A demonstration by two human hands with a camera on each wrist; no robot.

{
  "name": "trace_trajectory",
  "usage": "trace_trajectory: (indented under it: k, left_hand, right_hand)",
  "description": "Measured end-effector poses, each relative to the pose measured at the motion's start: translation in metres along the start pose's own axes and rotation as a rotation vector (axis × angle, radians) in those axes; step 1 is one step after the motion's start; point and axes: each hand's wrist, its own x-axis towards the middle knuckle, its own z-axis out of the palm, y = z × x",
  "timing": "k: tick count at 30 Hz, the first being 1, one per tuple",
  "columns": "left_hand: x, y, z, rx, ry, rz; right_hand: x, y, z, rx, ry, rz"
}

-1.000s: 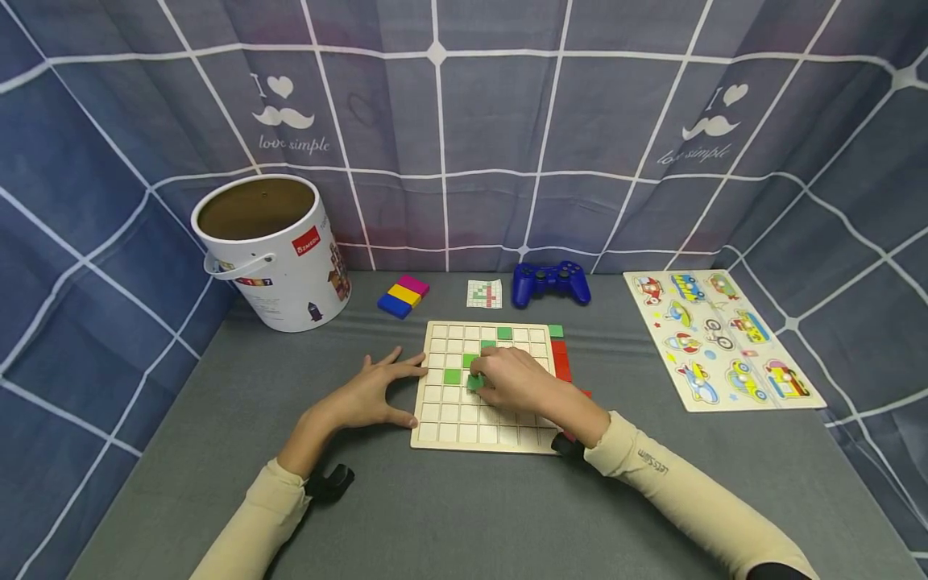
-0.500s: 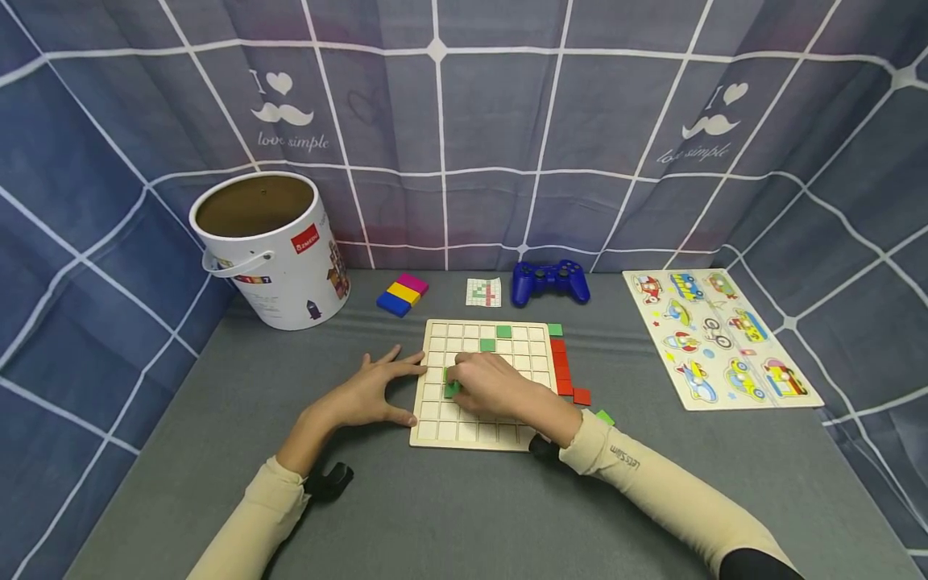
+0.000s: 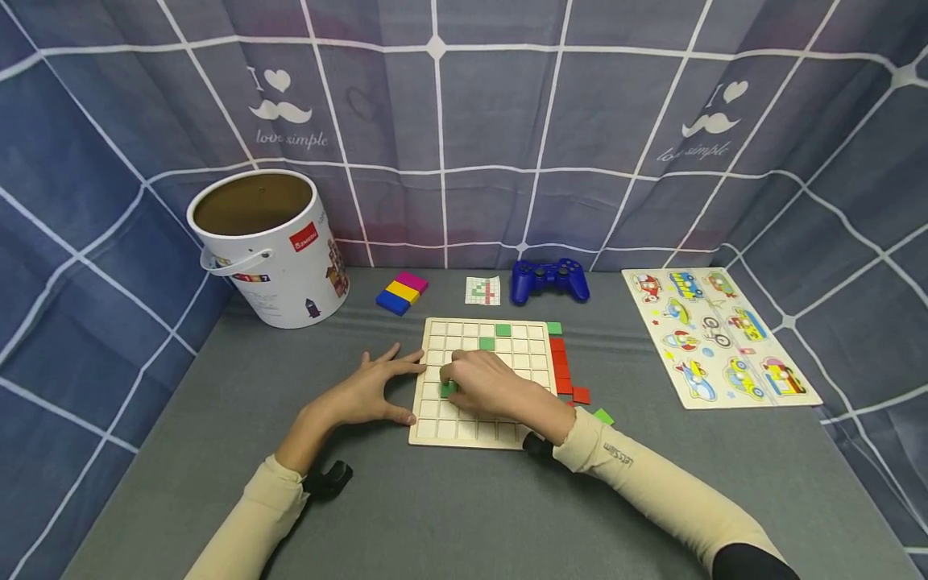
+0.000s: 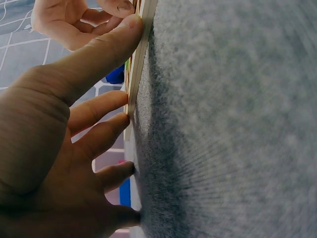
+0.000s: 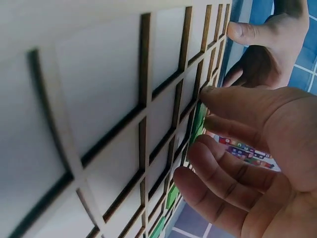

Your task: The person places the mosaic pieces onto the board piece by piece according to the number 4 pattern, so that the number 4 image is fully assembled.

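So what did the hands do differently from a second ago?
The right hand slid left across the wooden board, carrying a green tile toward its left side. The left hand stayed pressed against the board's left edge. The bucket and game controller did not move.

Green tile (image 3: 449, 388), pale gridded board (image 3: 464, 431)

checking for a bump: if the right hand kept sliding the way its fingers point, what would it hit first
Probably the left hand. The right hand points left across the grid board, its fingertips on a green tile, and the left hand's fingers rest at that board edge; depth is unclear.
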Motion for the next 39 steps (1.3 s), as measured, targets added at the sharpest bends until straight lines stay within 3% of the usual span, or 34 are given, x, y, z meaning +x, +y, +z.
trace_trajectory:
  k: [7,15,22,31,39]
  left_hand:
    - [0.002,0.000,0.001,0.002,-0.002,-0.017]
    - [0.004,0.002,-0.001,0.006,0.003,-0.035]
    - [0.005,0.001,0.000,0.012,-0.014,-0.053]
    - [0.006,0.000,0.002,0.003,-0.005,-0.025]
    - [0.005,0.000,0.002,0.002,-0.011,-0.043]
  right_hand:
    - [-0.020,0.005,-0.014,0.059,0.033,0.062]
    - [-0.068,0.028,-0.032,0.100,0.094,0.126]
    - [-0.112,0.054,-0.042,0.072,0.130,0.225]
    - [-0.167,0.064,-0.048,-0.020,0.073,0.384]
    - [-0.187,0.061,-0.043,-0.032,0.017,0.461]
